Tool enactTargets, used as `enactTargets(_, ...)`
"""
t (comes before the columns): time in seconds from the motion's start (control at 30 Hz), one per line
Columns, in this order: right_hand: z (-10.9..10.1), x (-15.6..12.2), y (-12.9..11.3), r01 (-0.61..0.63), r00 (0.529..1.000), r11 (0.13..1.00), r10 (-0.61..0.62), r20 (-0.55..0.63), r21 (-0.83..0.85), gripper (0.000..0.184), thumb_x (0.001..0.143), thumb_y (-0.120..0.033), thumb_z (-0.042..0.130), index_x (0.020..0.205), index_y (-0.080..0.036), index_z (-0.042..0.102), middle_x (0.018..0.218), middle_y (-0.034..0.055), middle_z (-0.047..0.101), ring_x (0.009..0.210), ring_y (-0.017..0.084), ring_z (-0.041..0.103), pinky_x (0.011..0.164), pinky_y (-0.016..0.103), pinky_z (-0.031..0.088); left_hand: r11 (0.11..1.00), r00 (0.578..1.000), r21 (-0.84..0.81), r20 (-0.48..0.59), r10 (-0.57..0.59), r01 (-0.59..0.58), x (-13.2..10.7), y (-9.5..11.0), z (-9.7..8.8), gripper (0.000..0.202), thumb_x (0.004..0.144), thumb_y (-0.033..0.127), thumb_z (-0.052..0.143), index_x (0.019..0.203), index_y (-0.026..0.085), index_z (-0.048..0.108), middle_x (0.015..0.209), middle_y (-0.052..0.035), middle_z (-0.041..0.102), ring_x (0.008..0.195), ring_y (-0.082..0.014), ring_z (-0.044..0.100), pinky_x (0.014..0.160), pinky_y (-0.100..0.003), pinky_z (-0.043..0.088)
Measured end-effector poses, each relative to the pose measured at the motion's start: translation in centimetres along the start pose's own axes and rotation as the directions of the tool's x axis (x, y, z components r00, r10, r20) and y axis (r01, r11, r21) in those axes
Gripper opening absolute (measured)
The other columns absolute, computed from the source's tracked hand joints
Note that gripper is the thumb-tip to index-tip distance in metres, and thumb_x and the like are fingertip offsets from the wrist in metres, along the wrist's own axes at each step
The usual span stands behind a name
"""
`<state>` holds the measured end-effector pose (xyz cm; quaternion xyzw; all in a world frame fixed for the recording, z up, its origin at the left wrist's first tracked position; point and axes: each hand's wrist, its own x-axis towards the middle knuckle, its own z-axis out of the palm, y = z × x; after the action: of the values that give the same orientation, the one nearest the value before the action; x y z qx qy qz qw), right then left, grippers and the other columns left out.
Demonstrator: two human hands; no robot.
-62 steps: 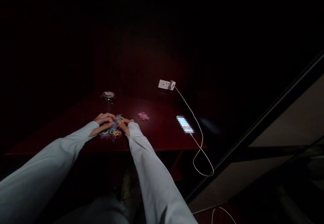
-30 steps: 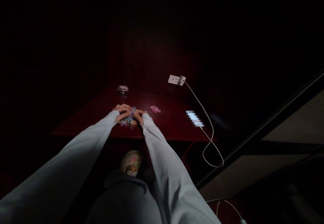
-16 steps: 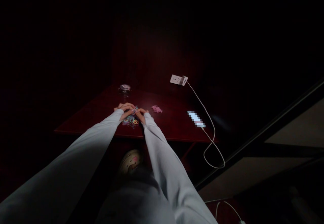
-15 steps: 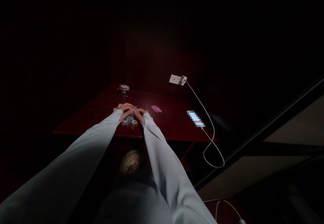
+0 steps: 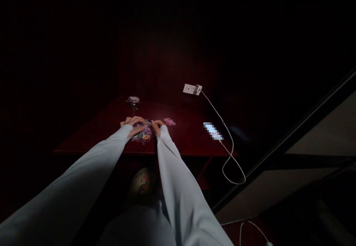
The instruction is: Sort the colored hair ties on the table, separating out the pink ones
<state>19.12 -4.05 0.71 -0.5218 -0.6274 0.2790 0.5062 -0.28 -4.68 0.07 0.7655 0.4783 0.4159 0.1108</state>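
Note:
A loose pile of small elastic hair ties (image 5: 144,138) in several colours lies near the front edge of the dark red table (image 5: 191,142). My left hand (image 5: 134,122) rests over the left side of this pile, its fingers reaching across and the thumb lower down, with coloured loops visible between them. On the pile's right side my right hand (image 5: 157,124) has thumb and fingertips drawn together; anything in them is too small to make out. Just beyond that hand sits a separate cluster of pink hair ties (image 5: 169,122).
A clear jar with a round lid (image 5: 134,100) stands at the back left. To the right lies a phone (image 5: 213,131) on a white charging cable (image 5: 233,146), which runs to a plug in the wall socket (image 5: 191,89). A patterned shoe (image 5: 143,181) shows below the table edge.
My hands have moved apart from where their fingertips met, showing more of the pile between them. The whole view has shifted slightly.

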Motion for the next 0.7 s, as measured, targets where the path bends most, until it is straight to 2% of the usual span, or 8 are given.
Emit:
enactTargets(0.13, 0.0, 0.7, 0.2, -0.127, 0.991, 0.983, 0.132, -0.029, 0.132, 0.039, 0.096, -0.057, 0.067, 0.08, -0.023, 0.063, 0.067, -0.0038, 0.051, 0.065, 0.014, 0.049, 0.066, 0.024, 0.045, 0.99, 1.0, 0.142, 0.013, 0.008, -0.01, -0.5, 0.9, 0.0, 0.046, 0.086, 0.064, 0.08, 0.122, 0.036, 0.076, 0.147, -0.0016, 0.072, 0.138, -0.036, 0.052, 0.11, -0.053, 0.031)
enactTargets(0.27, -0.7, -0.1, 0.0, -0.053, 0.998, 0.978, 0.059, -0.021, 0.203, 0.039, 0.093, -0.059, 0.067, 0.081, -0.023, 0.062, 0.073, -0.0016, 0.059, 0.069, 0.014, 0.052, 0.07, 0.025, 0.047, 0.971, 0.989, 0.197, 0.084, 0.123, -0.138, -0.8, 0.9, 0.4, 0.061, 0.082, 0.07, 0.082, 0.133, 0.038, 0.072, 0.156, -0.0047, 0.067, 0.146, -0.0377, 0.048, 0.114, -0.055, 0.026)
enactTargets(0.37, -1.0, -0.7, -0.2, -0.037, 0.999, 0.982, 0.038, -0.002, 0.183, 0.039, 0.093, -0.06, 0.067, 0.081, -0.023, 0.062, 0.072, -0.0023, 0.057, 0.069, 0.014, 0.052, 0.07, 0.025, 0.046, 0.964, 0.985, 0.213, 0.106, 0.138, -0.158, -0.4, 0.5, 0.6, 0.062, 0.081, 0.07, 0.083, 0.134, 0.039, 0.073, 0.155, -0.0053, 0.068, 0.144, -0.038, 0.049, 0.113, -0.055, 0.027)
enactTargets(0.5, -0.6, -0.3, -0.1, -0.069, 0.997, 0.987, 0.065, 0.031, 0.148, 0.042, 0.09, -0.062, 0.072, 0.078, -0.022, 0.063, 0.067, -0.0043, 0.054, 0.067, 0.013, 0.051, 0.069, 0.024, 0.046, 0.971, 0.991, 0.215, 0.111, 0.081, -0.103, 0.8, 0.2, 0.7, 0.055, 0.079, 0.063, 0.086, 0.127, 0.039, 0.075, 0.148, -0.003, 0.073, 0.136, -0.0364, 0.052, 0.109, -0.054, 0.029)
enactTargets(0.6, -0.2, 0.4, 0.3, -0.093, 0.995, 0.983, 0.086, 0.047, 0.158, 0.041, 0.09, -0.057, 0.075, 0.075, -0.022, 0.061, 0.062, -0.0058, 0.05, 0.063, 0.012, 0.049, 0.066, 0.024, 0.045, 0.975, 0.998, 0.217, 0.065, 0.024, -0.038, 1.4, 0.3, 0.7, 0.042, 0.083, 0.058, 0.084, 0.118, 0.036, 0.078, 0.141, -0.003, 0.076, 0.131, -0.0363, 0.053, 0.107, -0.053, 0.029)
enactTargets(0.7, -0.3, 0.8, 0.8, -0.083, 0.994, 0.982, 0.071, 0.079, 0.168, 0.04, 0.091, -0.059, 0.075, 0.08, -0.022, 0.065, 0.061, -0.0051, 0.052, 0.062, 0.013, 0.05, 0.063, 0.025, 0.045, 0.976, 1.0, 0.22, 0.022, -0.011, 0.006, 1.6, 0.4, 0.6, 0.031, 0.087, 0.055, 0.082, 0.109, 0.032, 0.08, 0.132, -0.004, 0.079, 0.128, -0.0368, 0.054, 0.108, -0.054, 0.028)
